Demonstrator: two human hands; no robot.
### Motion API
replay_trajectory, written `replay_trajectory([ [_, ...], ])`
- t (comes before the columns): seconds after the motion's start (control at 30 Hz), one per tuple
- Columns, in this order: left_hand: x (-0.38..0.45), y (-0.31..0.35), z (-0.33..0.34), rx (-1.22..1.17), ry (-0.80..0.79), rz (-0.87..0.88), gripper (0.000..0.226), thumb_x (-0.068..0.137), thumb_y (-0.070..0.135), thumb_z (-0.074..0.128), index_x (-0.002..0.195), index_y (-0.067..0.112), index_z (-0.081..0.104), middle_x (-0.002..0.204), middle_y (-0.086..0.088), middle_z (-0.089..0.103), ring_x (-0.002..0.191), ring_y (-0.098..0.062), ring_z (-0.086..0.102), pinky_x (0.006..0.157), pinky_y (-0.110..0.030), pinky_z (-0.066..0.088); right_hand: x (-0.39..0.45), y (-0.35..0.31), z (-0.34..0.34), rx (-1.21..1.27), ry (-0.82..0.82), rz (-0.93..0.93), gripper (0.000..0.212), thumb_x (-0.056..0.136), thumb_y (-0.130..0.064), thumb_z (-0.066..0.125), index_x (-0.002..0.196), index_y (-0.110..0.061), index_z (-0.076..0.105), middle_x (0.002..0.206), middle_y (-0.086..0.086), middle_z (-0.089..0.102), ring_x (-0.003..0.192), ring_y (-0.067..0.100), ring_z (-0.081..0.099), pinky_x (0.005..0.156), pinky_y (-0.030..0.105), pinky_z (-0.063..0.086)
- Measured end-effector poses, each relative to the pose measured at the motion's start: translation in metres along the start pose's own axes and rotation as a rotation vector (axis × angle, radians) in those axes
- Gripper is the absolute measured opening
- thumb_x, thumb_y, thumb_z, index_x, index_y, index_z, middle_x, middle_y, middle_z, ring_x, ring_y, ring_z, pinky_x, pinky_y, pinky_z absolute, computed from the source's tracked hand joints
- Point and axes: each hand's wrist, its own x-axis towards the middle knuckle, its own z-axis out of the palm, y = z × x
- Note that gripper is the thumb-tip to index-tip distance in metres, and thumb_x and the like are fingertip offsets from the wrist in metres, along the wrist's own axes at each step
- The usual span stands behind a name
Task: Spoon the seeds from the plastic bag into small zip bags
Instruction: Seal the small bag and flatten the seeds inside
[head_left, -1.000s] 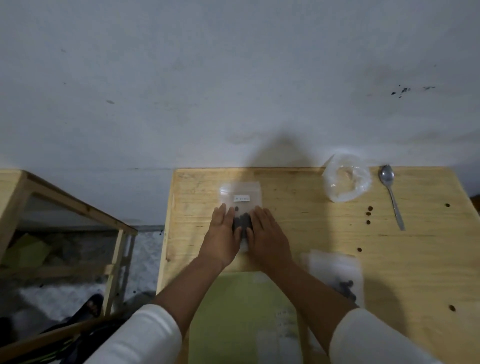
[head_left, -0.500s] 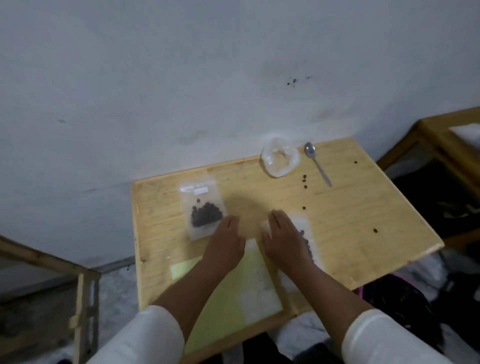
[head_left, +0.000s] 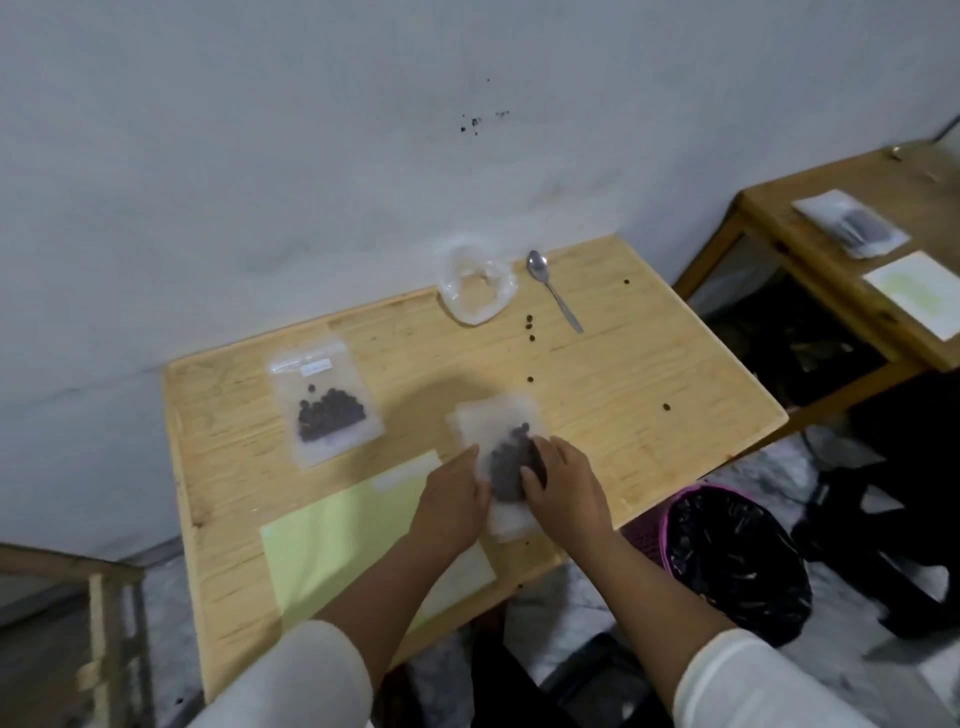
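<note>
Resting on: both hands lie on a stack of small zip bags (head_left: 493, 415) near the front middle of the wooden worktop (head_left: 649, 374)
Left hand (head_left: 451, 506): palm down on the left edge of the stack, fingers together and pointing away from the person, pressing flat rather than closed round anything
Right hand (head_left: 566, 486): palm down on the right side of the stack, fingers bent over the dark seeds inside the top bag; whether it pinches the bag or only presses it cannot be told
Hands to each other: close, side by side, with the seed-filled part of the bag showing between them
Filled bag (head_left: 326, 405): a zip bag with a white label and a clump of dark seeds lies flat on the left part of the worktop, well apart from the hands
Plastic bag (head_left: 475, 283): clear, crumpled and open at the top, at the far edge by the wall; it looks nearly empty
Spoon (head_left: 553, 296): metal, lying bowl up just to the right of the plastic bag, untouched
Loose seeds (head_left: 530, 327): a few scattered on the wood between the spoon and the stack, others further right
Green sheet (head_left: 337, 545): pale paper at the front left, partly under the left forearm
Bin (head_left: 727, 556): purple basket with a black liner on the floor at the worktop's right front corner
Second table (head_left: 831, 218): at far right, carrying more bags and a sheet of paper
</note>
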Motion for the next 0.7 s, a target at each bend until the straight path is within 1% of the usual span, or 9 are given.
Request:
replay_trajectory([
  [0.13, 0.003, 0.005, 0.001, -0.066, 0.082, -0.024, 0.047, 0.097, 0.024, 0.044, 0.142, 0.012, 0.036, 0.134, -0.011, 0.054, 0.121, -0.024, 0.051, 0.104, -0.029, 0.035, 0.003, 0.001, -0.003, 0.054, 0.093, -0.056, 0.045, 0.093, -0.029, 0.049, 0.133, -0.008, 0.045, 0.131, 0.011, 0.050, 0.120, 0.023, 0.046, 0.094, 0.031, 0.043],
  [0.23, 0.003, 0.009, -0.001, -0.140, 0.140, -0.046, 0.044, 0.096, 0.020, 0.047, 0.139, 0.013, 0.042, 0.126, -0.013, 0.060, 0.114, -0.026, 0.056, 0.101, -0.032, 0.040, 0.006, -0.006, -0.010, 0.162, 0.178, -0.073, 0.042, 0.092, -0.022, 0.054, 0.130, -0.004, 0.049, 0.126, 0.013, 0.051, 0.111, 0.023, 0.053, 0.085, 0.021, 0.040],
  [0.3, 0.002, 0.010, -0.005, -0.198, 0.182, -0.071, 0.042, 0.095, 0.018, 0.048, 0.137, 0.015, 0.045, 0.122, -0.012, 0.062, 0.110, -0.024, 0.059, 0.094, -0.025, 0.043, 0.009, -0.014, -0.015, 0.243, 0.201, -0.069, 0.040, 0.091, -0.020, 0.056, 0.128, -0.004, 0.051, 0.125, 0.011, 0.050, 0.109, 0.022, 0.054, 0.084, 0.019, 0.038],
  [0.37, 0.000, 0.009, -0.009, -0.250, 0.220, -0.095, 0.040, 0.095, 0.018, 0.048, 0.135, 0.017, 0.048, 0.118, -0.009, 0.064, 0.102, -0.017, 0.060, 0.079, -0.016, 0.040, 0.012, -0.023, -0.018, 0.297, 0.215, -0.078, 0.038, 0.090, -0.017, 0.059, 0.126, -0.006, 0.054, 0.122, 0.011, 0.052, 0.105, 0.022, 0.055, 0.085, 0.021, 0.040],
  [0.43, -0.002, 0.005, -0.015, -0.303, 0.264, -0.115, 0.037, 0.094, 0.018, 0.050, 0.132, 0.018, 0.051, 0.120, -0.006, 0.063, 0.099, -0.013, 0.059, 0.075, -0.014, 0.037, 0.015, -0.032, -0.021, 0.366, 0.224, -0.069, 0.034, 0.088, -0.013, 0.061, 0.122, -0.009, 0.057, 0.118, 0.009, 0.054, 0.098, 0.019, 0.055, 0.082, 0.020, 0.041],
  [0.53, -0.010, -0.004, -0.028, -0.349, 0.353, -0.126, 0.035, 0.094, 0.022, 0.053, 0.129, 0.021, 0.052, 0.124, -0.002, 0.060, 0.096, -0.010, 0.057, 0.076, -0.018, 0.036, 0.015, -0.047, -0.023, 0.468, 0.182, -0.054, 0.029, 0.087, -0.012, 0.062, 0.116, -0.012, 0.062, 0.111, 0.005, 0.059, 0.087, 0.011, 0.053, 0.076, 0.016, 0.041],
  [0.63, -0.021, -0.018, -0.043, -0.424, 0.362, -0.109, 0.034, 0.094, 0.031, 0.053, 0.128, 0.030, 0.052, 0.116, 0.005, 0.058, 0.091, -0.006, 0.054, 0.069, -0.016, 0.038, 0.010, -0.060, -0.021, 0.545, 0.098, -0.088, 0.024, 0.087, -0.011, 0.062, 0.111, -0.014, 0.065, 0.100, -0.002, 0.063, 0.084, 0.007, 0.056, 0.069, 0.009, 0.042],
  [0.67, -0.025, -0.024, -0.047, -0.470, 0.361, -0.105, 0.032, 0.093, 0.032, 0.053, 0.125, 0.034, 0.052, 0.113, 0.006, 0.059, 0.090, -0.008, 0.056, 0.066, -0.015, 0.039, 0.007, -0.064, -0.019, 0.565, 0.065, -0.109, 0.022, 0.087, -0.012, 0.062, 0.108, -0.015, 0.066, 0.095, -0.004, 0.064, 0.082, 0.006, 0.056, 0.069, 0.007, 0.043],
  [0.7, -0.029, -0.030, -0.052, -0.522, 0.368, -0.101, 0.031, 0.092, 0.032, 0.054, 0.123, 0.039, 0.052, 0.111, 0.005, 0.062, 0.089, -0.010, 0.058, 0.067, -0.016, 0.042, 0.004, -0.068, -0.016, 0.586, 0.022, -0.132, 0.019, 0.087, -0.012, 0.062, 0.105, -0.016, 0.067, 0.092, -0.006, 0.065, 0.081, 0.005, 0.058, 0.069, 0.008, 0.045],
])
